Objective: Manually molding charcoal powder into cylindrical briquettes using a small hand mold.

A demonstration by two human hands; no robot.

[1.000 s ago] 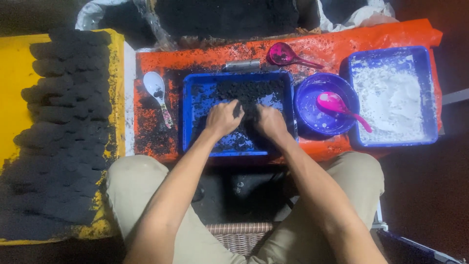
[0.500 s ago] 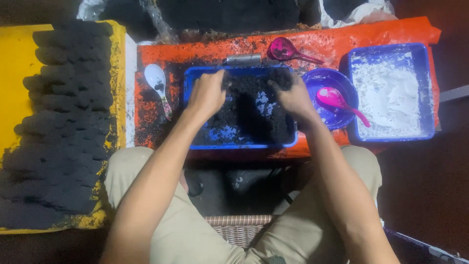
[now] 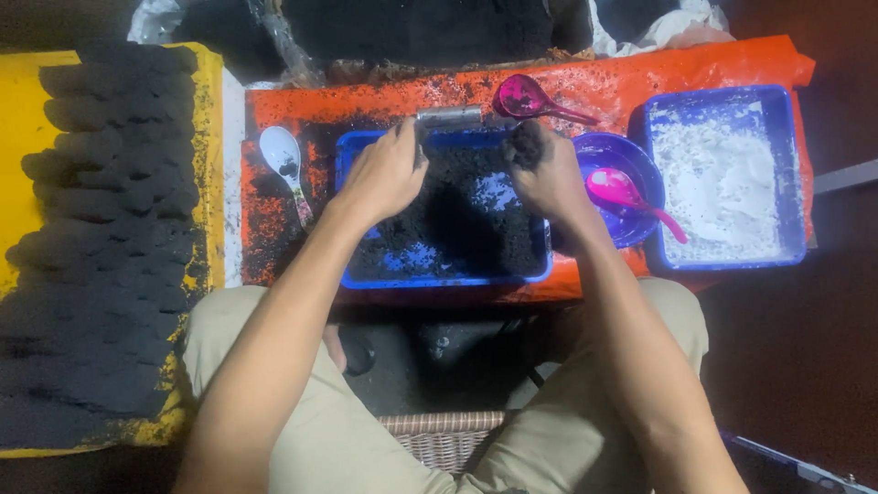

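A blue rectangular tray (image 3: 448,279) holds loose black powder (image 3: 476,220) on an orange sheet. My left hand (image 3: 384,174) rests at the tray's far left corner, fingers curled against a short metal tube (image 3: 448,116) lying along the far rim. At the far right corner, my right hand (image 3: 544,174) is closed around a clump of the black powder (image 3: 525,142).
A white spoon (image 3: 282,151) lies left of the tray. A pink scoop (image 3: 530,99) lies behind it. To the right stand a purple bowl (image 3: 631,160) with a pink spoon (image 3: 622,192) and a blue tray of white powder (image 3: 718,178). Several black lumps (image 3: 101,201) cover a yellow sheet at left.
Both hands moved from the tray's middle to its far rim. My right hand has closed on a clump of black powder.
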